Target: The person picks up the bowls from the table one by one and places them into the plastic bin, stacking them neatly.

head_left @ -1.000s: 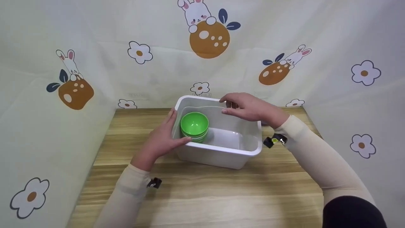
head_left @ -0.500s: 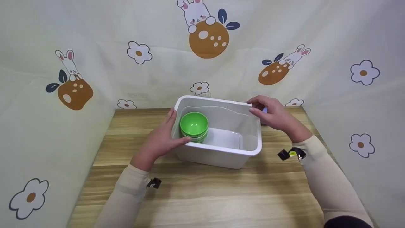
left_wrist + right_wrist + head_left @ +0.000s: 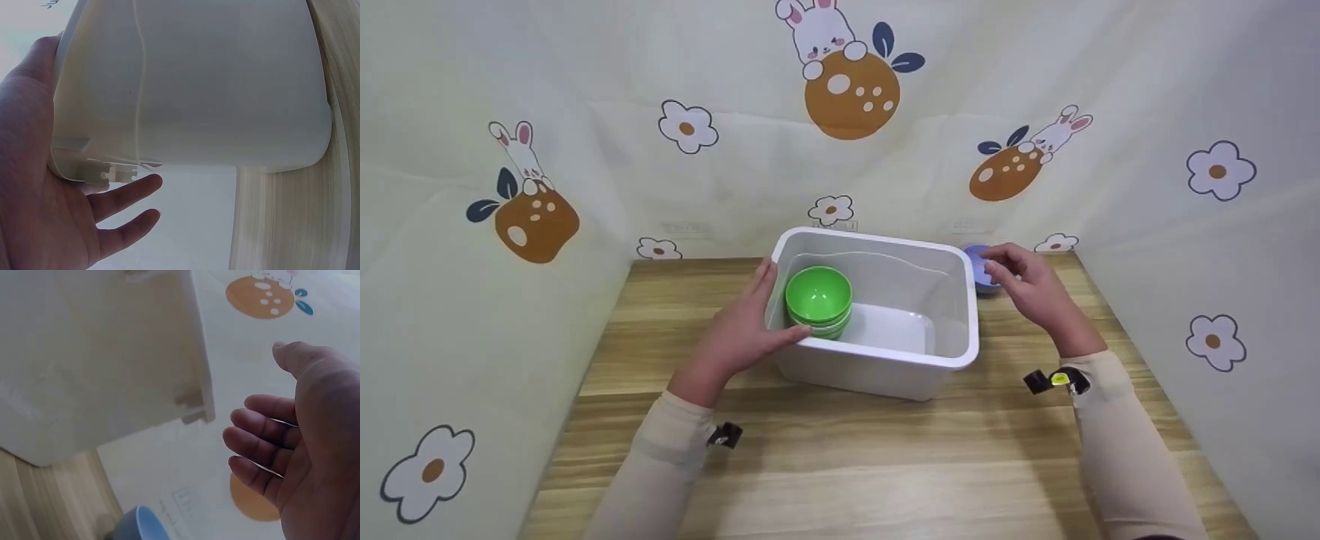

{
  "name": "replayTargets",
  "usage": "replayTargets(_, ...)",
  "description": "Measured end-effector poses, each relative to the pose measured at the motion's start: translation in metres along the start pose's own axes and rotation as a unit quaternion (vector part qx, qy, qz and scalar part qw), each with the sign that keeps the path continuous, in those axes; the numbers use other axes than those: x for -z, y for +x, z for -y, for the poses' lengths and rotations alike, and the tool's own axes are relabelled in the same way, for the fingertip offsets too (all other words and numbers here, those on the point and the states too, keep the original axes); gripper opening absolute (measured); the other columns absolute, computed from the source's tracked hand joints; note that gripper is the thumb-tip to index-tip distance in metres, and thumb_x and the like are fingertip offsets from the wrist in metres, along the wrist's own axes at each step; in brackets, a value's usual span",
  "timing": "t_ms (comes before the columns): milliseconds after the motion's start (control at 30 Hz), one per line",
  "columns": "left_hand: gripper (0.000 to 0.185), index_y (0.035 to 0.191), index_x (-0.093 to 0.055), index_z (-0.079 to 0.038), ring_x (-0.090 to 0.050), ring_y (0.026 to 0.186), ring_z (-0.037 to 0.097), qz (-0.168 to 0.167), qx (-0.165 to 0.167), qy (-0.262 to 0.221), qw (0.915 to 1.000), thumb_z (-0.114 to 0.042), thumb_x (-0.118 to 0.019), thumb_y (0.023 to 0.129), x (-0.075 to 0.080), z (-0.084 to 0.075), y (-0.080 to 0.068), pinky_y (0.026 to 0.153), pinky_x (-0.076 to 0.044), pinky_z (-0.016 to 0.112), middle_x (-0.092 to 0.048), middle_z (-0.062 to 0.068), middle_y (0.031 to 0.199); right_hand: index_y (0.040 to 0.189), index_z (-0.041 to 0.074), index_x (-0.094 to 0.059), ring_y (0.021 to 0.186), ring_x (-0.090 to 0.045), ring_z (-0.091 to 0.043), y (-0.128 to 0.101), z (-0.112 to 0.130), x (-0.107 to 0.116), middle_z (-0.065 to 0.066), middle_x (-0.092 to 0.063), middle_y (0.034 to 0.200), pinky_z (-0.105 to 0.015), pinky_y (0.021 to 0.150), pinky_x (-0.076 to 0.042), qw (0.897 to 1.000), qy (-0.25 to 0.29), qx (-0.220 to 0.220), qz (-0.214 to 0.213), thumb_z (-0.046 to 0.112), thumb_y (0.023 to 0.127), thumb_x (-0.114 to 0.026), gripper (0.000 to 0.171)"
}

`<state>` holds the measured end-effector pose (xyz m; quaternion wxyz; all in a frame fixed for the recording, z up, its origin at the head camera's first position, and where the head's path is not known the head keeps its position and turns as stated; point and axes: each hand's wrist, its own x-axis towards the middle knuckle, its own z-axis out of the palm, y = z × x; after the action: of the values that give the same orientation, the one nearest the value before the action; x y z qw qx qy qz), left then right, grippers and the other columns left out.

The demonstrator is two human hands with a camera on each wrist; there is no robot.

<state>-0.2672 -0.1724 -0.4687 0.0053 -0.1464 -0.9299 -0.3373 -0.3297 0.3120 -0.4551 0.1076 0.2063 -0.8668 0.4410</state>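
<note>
A white plastic bin [image 3: 885, 354] stands mid-table with a stack of green bowls [image 3: 819, 294] in its left end. My left hand [image 3: 735, 330] lies flat against the bin's left wall, thumb on the front rim. In the left wrist view its fingers [image 3: 121, 194] are straight under the bin's rim [image 3: 90, 163]. My right hand [image 3: 1031, 289] hovers just right of the bin, fingers loosely curled and holding nothing, next to a blue bowl [image 3: 978, 264]. The right wrist view shows this hand [image 3: 292, 455] apart from the blue bowl [image 3: 140, 526] and the bin's corner [image 3: 197, 399].
The wooden table [image 3: 840, 465] is walled on three sides by a pale cloth [image 3: 585, 150] printed with rabbits and flowers. The bin sits near the back, close to the cloth. The blue bowl stands between the bin and the back right corner.
My right hand has moved from above the bin's back rim rightwards past its right edge, down beside the blue bowl. The left hand and bin have stayed put.
</note>
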Motion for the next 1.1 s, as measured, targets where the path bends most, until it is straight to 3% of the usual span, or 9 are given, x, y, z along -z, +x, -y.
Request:
replayTargets(167, 0.137, 0.179, -0.013, -0.015, -0.030, 0.162, 0.048, -0.001, 0.000, 0.003, 1.0000, -0.090, -0.073, 0.082, 0.000, 0.000, 0.000, 0.123, -0.036, 0.072, -0.004, 0.003, 0.186, 0.134, -0.003, -0.070, 0.091, -0.068, -0.022, -0.005, -0.021, 0.000, -0.014, -0.071, 0.106, -0.018, 0.078, -0.057, 0.999, 0.021, -0.027, -0.017, 0.020, 0.115, -0.064, 0.031)
replayTargets(367, 0.135, 0.179, -0.013, -0.014, -0.034, 0.160, 0.049, -0.003, -0.006, -0.002, 1.0000, -0.086, -0.075, 0.083, -0.001, 0.002, 0.000, 0.121, -0.039, 0.071, -0.004, 0.004, 0.186, 0.132, -0.006, -0.070, 0.093, -0.061, -0.018, -0.008, -0.041, -0.003, -0.020, -0.071, 0.110, -0.017, 0.078, -0.050, 0.995, -0.014, -0.071, -0.069, 0.024, 0.114, -0.066, 0.036)
replayTargets(567, 0.135, 0.180, -0.012, -0.016, -0.033, 0.160, 0.050, -0.002, -0.006, -0.005, 1.0000, -0.086, -0.076, 0.083, -0.002, 0.002, 0.001, 0.121, -0.039, 0.072, -0.004, 0.005, 0.186, 0.141, -0.008, -0.062, 0.107, -0.059, -0.032, -0.008, -0.068, -0.011, -0.029, -0.061, 0.130, -0.035, 0.089, -0.050, 0.984, -0.053, -0.130, -0.110, 0.035, 0.109, -0.072, 0.054)
replayTargets(800, 0.135, 0.179, -0.013, -0.016, -0.030, 0.162, 0.048, -0.005, -0.004, -0.011, 0.9999, -0.086, -0.076, 0.083, -0.001, 0.002, 0.001, 0.122, -0.036, 0.072, -0.004, 0.004, 0.187, 0.163, -0.007, -0.035, 0.138, -0.051, -0.055, -0.003, -0.094, -0.023, -0.036, -0.037, 0.153, -0.065, 0.113, -0.048, 0.975, -0.053, -0.198, -0.090, 0.054, 0.103, -0.076, 0.095)
replayTargets(1100, 0.136, 0.179, -0.012, -0.015, -0.030, 0.162, 0.050, -0.005, -0.005, -0.008, 0.9999, -0.086, -0.076, 0.082, -0.001, 0.002, 0.000, 0.122, -0.035, 0.073, -0.005, 0.006, 0.187, 0.174, -0.003, -0.004, 0.157, -0.033, -0.054, 0.008, -0.117, -0.036, -0.039, -0.023, 0.167, -0.065, 0.129, -0.029, 0.961, -0.040, -0.265, -0.067, 0.067, 0.097, -0.076, 0.126)
